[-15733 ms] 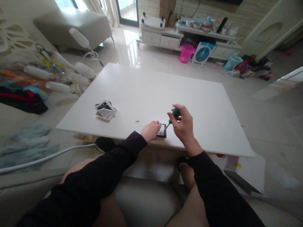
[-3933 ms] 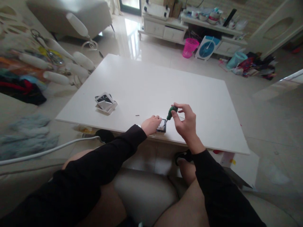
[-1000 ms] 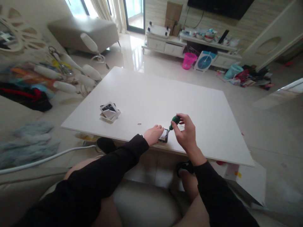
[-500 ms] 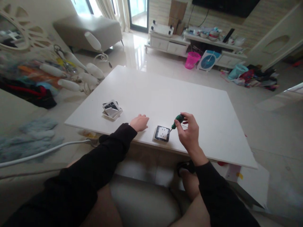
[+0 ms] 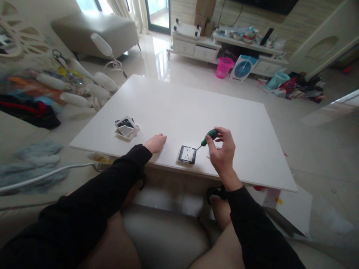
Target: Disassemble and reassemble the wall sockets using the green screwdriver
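Right hand (image 5: 224,151) pinches green screwdriver (image 5: 209,137) at socket (image 5: 187,154), near edge of table (image 5: 179,108). Left hand (image 5: 156,144): can't tell grip. Unbraced socket could skid under side load.

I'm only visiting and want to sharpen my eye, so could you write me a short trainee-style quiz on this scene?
1. Multiple choice: what does the person's bare right hand hold?
A) a pink plastic basket
B) a green-handled metal screwdriver
C) a blue-and-white square fan

2. True or false: the person's bare left hand is apart from the square black-and-white plastic socket.

3. Fill in the blank: seen by the person, the pile of white and black square frames lies toward the ____ side of the glossy white table.

Key: 1: B. 2: True. 3: left.
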`<state>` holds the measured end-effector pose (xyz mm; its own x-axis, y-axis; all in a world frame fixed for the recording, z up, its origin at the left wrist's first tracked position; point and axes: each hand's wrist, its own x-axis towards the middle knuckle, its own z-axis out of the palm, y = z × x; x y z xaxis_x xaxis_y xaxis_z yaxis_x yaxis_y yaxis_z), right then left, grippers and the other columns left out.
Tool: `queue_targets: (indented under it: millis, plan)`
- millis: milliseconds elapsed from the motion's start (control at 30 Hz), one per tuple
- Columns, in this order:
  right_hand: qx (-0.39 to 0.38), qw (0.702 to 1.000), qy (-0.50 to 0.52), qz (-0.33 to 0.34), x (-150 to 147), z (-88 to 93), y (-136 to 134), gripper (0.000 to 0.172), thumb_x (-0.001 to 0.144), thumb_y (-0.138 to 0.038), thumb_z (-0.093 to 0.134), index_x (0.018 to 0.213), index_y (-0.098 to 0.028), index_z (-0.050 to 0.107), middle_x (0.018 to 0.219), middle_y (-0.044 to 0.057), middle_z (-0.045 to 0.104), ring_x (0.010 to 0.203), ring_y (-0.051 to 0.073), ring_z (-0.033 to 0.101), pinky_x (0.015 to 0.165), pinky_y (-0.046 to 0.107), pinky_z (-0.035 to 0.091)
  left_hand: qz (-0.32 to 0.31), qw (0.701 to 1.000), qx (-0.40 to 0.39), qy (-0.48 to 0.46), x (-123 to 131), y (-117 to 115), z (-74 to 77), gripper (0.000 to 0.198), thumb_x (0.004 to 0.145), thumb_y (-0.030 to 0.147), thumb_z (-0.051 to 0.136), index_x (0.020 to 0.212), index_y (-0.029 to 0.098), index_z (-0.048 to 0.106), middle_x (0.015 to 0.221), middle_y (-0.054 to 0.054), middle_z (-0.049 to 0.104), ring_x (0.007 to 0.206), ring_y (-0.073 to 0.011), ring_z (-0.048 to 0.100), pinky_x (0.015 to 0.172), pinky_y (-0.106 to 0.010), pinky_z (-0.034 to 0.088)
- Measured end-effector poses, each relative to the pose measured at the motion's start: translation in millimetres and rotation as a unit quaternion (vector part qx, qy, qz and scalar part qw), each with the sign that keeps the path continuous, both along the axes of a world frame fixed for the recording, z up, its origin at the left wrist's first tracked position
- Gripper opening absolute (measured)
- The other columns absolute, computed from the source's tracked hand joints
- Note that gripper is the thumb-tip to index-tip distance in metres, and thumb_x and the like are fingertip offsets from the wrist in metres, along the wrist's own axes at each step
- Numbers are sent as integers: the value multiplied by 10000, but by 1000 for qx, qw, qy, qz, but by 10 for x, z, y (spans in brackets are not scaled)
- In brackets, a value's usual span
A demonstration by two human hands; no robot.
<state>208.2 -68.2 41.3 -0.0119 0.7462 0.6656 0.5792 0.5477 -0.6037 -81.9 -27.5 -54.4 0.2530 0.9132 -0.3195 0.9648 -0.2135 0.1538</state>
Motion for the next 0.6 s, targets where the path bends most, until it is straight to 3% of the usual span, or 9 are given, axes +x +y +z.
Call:
queue_targets:
  millis: [367, 600]
  plan:
    - [-9, 1000, 0, -7, 2, 41, -18, 256, 920, -287, 703, 1159, -255, 620, 1056, 32, 711, 859, 177, 673, 714, 336, 562, -29, 999, -24, -9, 137, -51, 13, 280, 898, 10, 495, 981, 88, 751, 1042, -182, 750, 1033, -248, 713, 942, -319, 530]
    - [-18, 1000, -1, -5, -12, 37, -27, 253, 918, -298, 701, 1154, -262, 618, 1063, 35, 710, 891, 190, 677, 731, 352, 570, -23, 999, -47, -5, 150, -62, -10, 311, 874, 24, 525, 1069, 81, 761, 1032, -215, 781, 1000, -287, 749, 894, -362, 560]
